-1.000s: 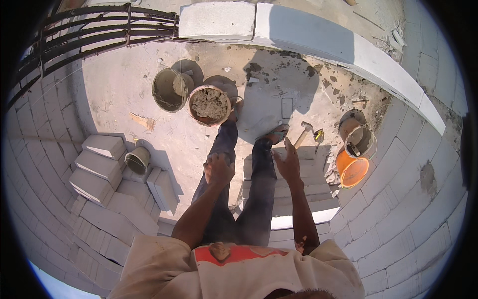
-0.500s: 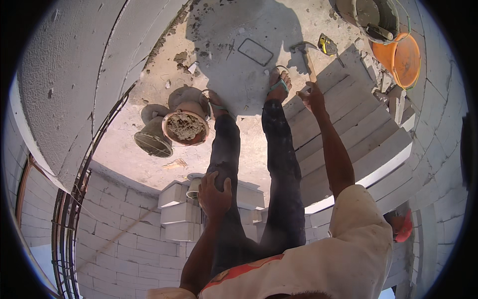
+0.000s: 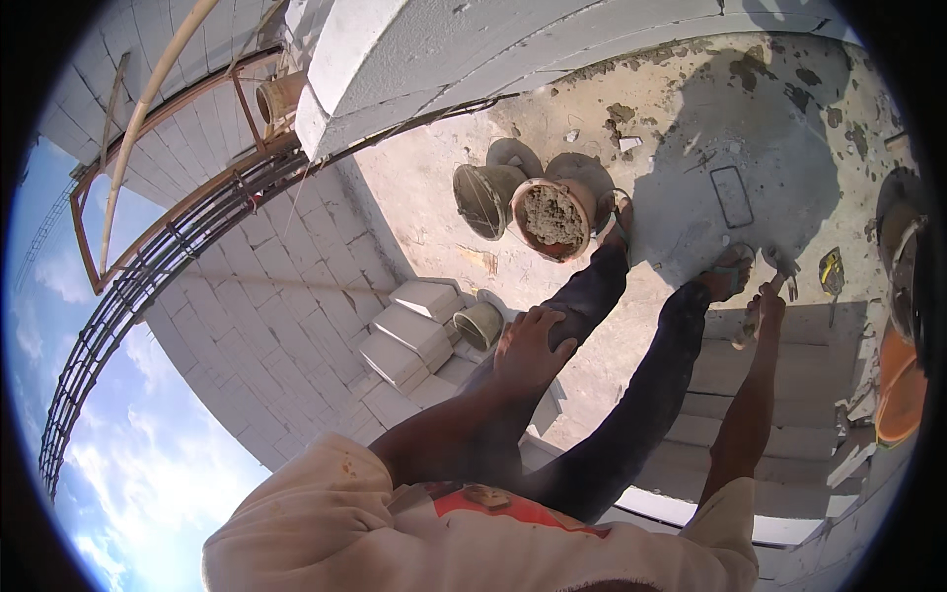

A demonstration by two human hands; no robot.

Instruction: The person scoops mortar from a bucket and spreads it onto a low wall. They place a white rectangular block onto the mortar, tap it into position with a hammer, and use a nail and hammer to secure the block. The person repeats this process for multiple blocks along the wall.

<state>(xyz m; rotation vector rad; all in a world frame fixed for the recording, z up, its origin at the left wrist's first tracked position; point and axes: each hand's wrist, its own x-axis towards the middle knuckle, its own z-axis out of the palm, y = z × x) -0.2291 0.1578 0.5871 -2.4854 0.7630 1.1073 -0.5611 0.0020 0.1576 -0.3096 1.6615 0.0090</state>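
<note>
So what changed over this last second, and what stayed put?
The view swung round, so the buckets and blocks sit elsewhere in the picture. The left hand came to rest on the left knee. The right hand went down to the block wall by a tool; whether it grips it is unclear. The mortar bucket and empty bucket stayed together by the feet.

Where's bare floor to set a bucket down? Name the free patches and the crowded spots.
Free: the pale concrete floor between the curved block wall and the empty grey bucket; also the shaded slab beyond the feet. Crowded: around the mortar-filled bucket by the left foot, the stacked white blocks, and the right hand gripping a tool near the orange tub.
</note>
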